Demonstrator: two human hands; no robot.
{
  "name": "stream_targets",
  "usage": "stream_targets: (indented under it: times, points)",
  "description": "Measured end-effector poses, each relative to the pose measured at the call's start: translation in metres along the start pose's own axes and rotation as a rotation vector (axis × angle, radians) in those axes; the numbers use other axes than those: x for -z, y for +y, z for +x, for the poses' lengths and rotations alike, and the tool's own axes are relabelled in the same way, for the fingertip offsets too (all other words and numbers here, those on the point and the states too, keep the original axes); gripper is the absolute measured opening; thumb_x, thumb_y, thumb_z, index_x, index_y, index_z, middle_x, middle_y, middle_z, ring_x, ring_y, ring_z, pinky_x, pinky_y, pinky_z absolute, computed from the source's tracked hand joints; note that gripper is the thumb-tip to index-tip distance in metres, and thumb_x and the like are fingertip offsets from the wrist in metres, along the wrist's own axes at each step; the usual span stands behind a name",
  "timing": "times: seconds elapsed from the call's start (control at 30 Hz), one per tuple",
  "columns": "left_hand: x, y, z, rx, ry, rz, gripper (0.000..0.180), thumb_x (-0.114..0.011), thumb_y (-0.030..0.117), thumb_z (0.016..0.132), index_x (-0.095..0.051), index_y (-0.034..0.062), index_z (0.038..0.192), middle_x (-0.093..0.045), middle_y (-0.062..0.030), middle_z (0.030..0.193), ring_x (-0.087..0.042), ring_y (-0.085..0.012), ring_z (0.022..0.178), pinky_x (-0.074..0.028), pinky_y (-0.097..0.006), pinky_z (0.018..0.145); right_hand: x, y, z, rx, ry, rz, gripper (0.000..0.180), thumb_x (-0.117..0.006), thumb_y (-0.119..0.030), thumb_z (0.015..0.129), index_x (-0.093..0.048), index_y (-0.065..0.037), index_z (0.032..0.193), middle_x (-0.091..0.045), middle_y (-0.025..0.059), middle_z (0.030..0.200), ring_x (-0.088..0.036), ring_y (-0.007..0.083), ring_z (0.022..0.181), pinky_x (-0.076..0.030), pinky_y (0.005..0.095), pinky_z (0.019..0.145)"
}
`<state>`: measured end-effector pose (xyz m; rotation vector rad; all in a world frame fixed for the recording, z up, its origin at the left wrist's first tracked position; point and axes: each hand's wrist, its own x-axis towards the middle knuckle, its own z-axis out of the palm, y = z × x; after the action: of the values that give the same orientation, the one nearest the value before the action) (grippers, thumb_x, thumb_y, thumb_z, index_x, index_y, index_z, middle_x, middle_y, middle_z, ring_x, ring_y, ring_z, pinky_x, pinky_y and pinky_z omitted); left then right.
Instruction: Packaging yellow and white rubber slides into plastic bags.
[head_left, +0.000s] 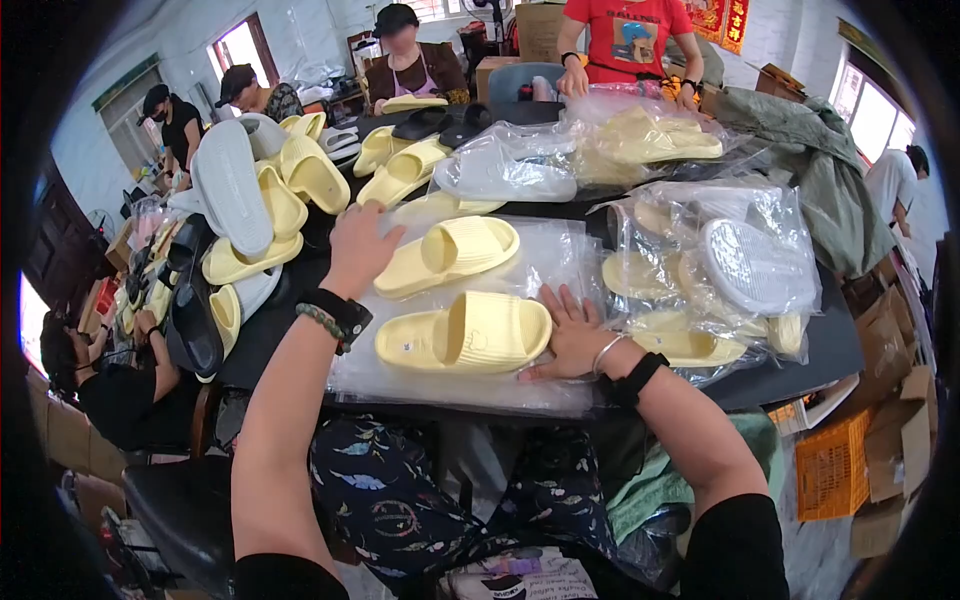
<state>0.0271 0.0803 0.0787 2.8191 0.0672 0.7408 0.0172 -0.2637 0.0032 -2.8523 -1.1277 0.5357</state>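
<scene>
A black table [838, 335] runs beneath both hands, its left side hidden by heaped slippers [232, 185]. Right of the right hand, bagged slippers [760, 265] blur under wrinkled film. Between the hands, clear plastic bags [555, 255] underlie a nearer yellow slipper [485, 335] and a farther yellow slipper [465, 250]. The right hand [575, 338] is spread, empty, by the nearer toe; whether the left hand [362, 245], fingertips obscured, grips anything I cannot tell.

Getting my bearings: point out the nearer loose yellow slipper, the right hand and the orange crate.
Yellow slipper [488, 333]: head view, on its strap.
Right hand [577, 346]: head view, back of the hand.
Orange crate [831, 469]: head view, side wall.
</scene>
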Motion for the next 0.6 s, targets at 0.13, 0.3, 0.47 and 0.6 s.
stream_targets:
  times: [0.13, 0.3, 0.47, 0.6]
  points:
    - [0.028, 0.092, -0.023, 0.196, -0.433, -0.301, 0.064, -0.073, 0.043, 0.081, -0.052, -0.0027, 0.12, -0.067, -0.0168, 0.094, -0.064, -0.0268, 0.078, -0.049, -0.036, 0.07, 0.002, 0.004, -0.009, -0.009, -0.005, -0.006, 0.121, -0.049, -0.09, 0.064, -0.019, -0.015, 0.153, 0.006, 0.0261, 0.157, 0.008, 0.0468, 0.144, -0.003, 0.0612, 0.113]
    - [0.005, 0.108, -0.056, 0.266, -0.792, -0.58, 0.09, -0.076, 0.039, 0.081, -0.026, -0.003, 0.143, -0.065, -0.0158, 0.089, -0.062, -0.0157, 0.068, -0.048, -0.029, 0.061, 0.011, 0.002, -0.009, 0.02, -0.039, -0.029, 0.126, -0.053, -0.09, 0.061, -0.017, -0.013, 0.153, 0.006, 0.0267, 0.157, 0.008, 0.0463, 0.144, -0.004, 0.0613, 0.113]
    - [-0.008, 0.109, -0.055, 0.316, -0.749, -0.665, 0.098, -0.08, 0.021, 0.077, -0.016, -0.0033, 0.147, -0.065, -0.0185, 0.1, -0.065, -0.0185, 0.082, -0.051, -0.029, 0.067, 0.013, 0.011, -0.012, 0.099, -0.081, -0.069, 0.138, -0.067, -0.083, 0.053, -0.009, -0.008, 0.153, 0.006, 0.027, 0.157, 0.008, 0.0455, 0.144, -0.005, 0.0597, 0.114]
    - [-0.04, 0.068, -0.058, -0.034, -0.324, -0.402, 0.089, -0.075, 0.011, 0.079, -0.018, -0.002, 0.147, -0.062, -0.0185, 0.112, -0.065, -0.0211, 0.094, -0.054, -0.03, 0.075, 0.018, 0.004, -0.015, 0.11, -0.083, -0.089, 0.142, -0.073, -0.078, 0.052, -0.003, -0.006, 0.153, 0.005, 0.0268, 0.157, 0.006, 0.0447, 0.145, -0.005, 0.0579, 0.115]
